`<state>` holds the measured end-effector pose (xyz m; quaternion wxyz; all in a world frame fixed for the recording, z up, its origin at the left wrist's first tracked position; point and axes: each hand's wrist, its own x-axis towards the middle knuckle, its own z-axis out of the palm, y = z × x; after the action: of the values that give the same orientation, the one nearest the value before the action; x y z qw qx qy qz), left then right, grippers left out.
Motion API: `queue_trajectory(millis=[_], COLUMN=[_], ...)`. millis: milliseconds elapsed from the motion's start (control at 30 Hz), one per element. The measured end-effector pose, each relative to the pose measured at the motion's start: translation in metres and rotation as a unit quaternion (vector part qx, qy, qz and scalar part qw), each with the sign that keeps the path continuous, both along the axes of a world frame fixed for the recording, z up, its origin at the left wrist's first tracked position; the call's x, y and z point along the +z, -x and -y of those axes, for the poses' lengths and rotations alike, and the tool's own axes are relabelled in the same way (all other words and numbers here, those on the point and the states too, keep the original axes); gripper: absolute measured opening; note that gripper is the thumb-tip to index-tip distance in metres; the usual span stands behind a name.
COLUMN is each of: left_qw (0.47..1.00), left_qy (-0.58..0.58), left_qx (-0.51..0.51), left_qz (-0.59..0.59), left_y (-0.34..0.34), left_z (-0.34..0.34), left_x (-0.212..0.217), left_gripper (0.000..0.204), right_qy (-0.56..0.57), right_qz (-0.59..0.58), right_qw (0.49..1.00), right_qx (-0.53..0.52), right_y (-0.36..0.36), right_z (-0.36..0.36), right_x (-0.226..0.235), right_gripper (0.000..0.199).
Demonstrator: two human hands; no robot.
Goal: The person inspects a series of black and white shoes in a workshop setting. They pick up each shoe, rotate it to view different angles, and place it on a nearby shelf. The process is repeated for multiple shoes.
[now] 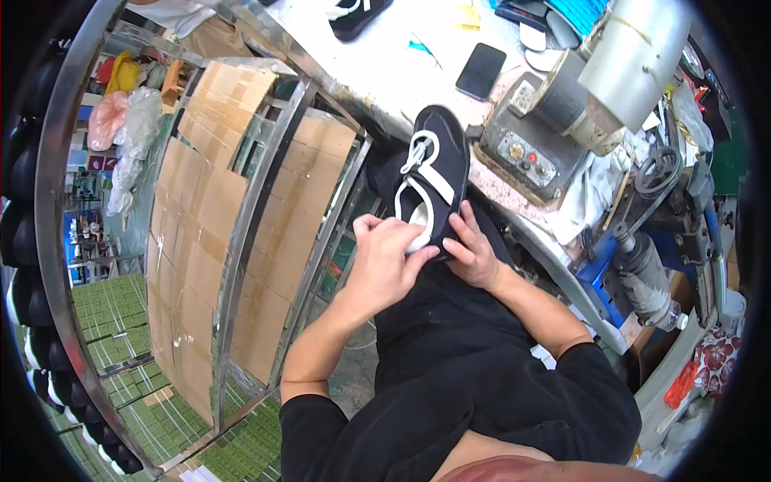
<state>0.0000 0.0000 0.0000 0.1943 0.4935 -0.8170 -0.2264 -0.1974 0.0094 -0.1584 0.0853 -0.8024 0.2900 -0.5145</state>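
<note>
A black sneaker point(456, 157) with white laces, white collar trim and a white side stripe lies in front of me, its toe pointing away. My left hand point(384, 261) grips the heel end at the collar, thumb outside and fingertips partly hidden in the shoe opening. Against the right side of the heel, my right hand point(475, 251) presses its fingers and steadies the shoe. The white inside of the shoe shows just ahead of my left fingers.
On the white worktable point(385, 60) lie a black phone point(481, 71) and another black shoe point(357, 18). A machine with a knobbed control box point(526, 157) and metal cylinder point(638, 60) stands at right. To my left is a metal rack with cardboard-covered shelves point(197, 265).
</note>
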Motion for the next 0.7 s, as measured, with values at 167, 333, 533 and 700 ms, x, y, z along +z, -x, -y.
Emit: queue_trajectory(millis=[167, 333, 533, 700], left_qw=[0.983, 0.940, 0.922, 0.904], left_qy=[0.146, 0.286, 0.260, 0.391], left_qx=[0.033, 0.020, 0.090, 0.074], left_qz=[0.108, 0.188, 0.274, 0.155], left_y=[-0.001, -0.006, -0.037, -0.013], left_z=[0.031, 0.179, 0.361, 0.322], left_x=[0.000, -0.017, -0.065, -0.077], left_gripper=[0.017, 0.015, 0.035, 0.052], right_qy=[-0.160, -0.246, -0.257, -0.264], right_qz=[0.008, -0.071, -0.084, -0.060], right_qw=[0.985, 0.963, 0.960, 0.960], right_qx=[-0.057, -0.082, -0.071, -0.077], right_y=[-0.004, -0.004, -0.014, -0.007], right_z=[-0.010, 0.008, 0.014, 0.015], right_x=[0.020, 0.015, 0.018, 0.007], right_gripper=[0.075, 0.062, 0.051, 0.041])
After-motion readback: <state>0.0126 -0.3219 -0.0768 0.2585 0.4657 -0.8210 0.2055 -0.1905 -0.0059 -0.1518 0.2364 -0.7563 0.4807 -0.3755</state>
